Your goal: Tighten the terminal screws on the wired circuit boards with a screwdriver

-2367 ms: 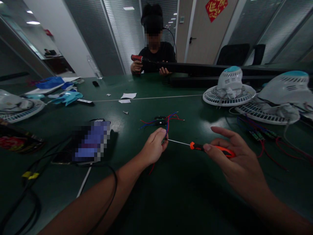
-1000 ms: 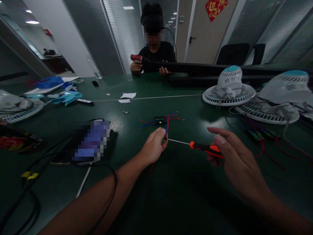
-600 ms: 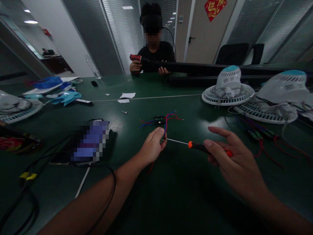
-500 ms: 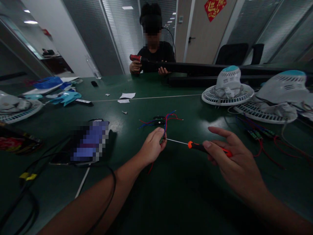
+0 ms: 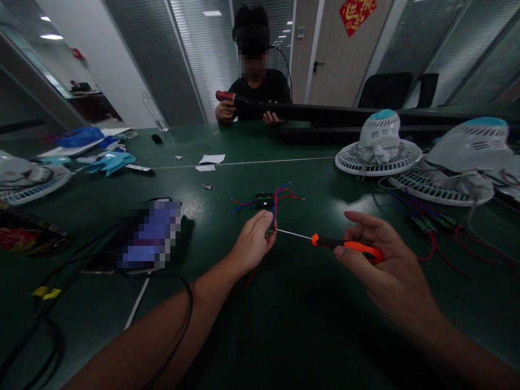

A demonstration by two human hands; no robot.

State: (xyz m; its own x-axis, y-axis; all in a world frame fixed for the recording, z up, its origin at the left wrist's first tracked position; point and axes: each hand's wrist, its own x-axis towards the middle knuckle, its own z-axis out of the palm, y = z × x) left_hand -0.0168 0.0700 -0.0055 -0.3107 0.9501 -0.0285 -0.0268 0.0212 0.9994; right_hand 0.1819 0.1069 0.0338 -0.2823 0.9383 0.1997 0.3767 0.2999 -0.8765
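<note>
My left hand [image 5: 251, 244] is closed around a small green circuit board [image 5: 268, 231], mostly hidden by the fingers. Red and blue wires [image 5: 276, 200] rise from the board, and a red wire hangs below my hand. A screwdriver [image 5: 325, 241] with an orange and black handle lies level, its thin shaft reaching left so the tip meets the board's edge. My right hand [image 5: 394, 276] grips that handle between thumb and fingers, the index finger lifted off. Just beyond my left hand, another wired circuit board [image 5: 265, 201] rests on the table.
On the green table [image 5: 309, 325], white fan housings [image 5: 379, 146] and wired boards [image 5: 424, 223] stand right. A phone [image 5: 150, 235] with black cables [image 5: 189, 303] lies left. Paper scraps [image 5: 212, 158] are farther back. Opposite, a person [image 5: 260, 81] holds a red power tool [image 5: 225, 96] against a long black bar.
The screwdriver handle has rolled, showing more orange. My right thumb has slid slightly down and left along it, and the fingers have shifted. My left hand stays nearly still.
</note>
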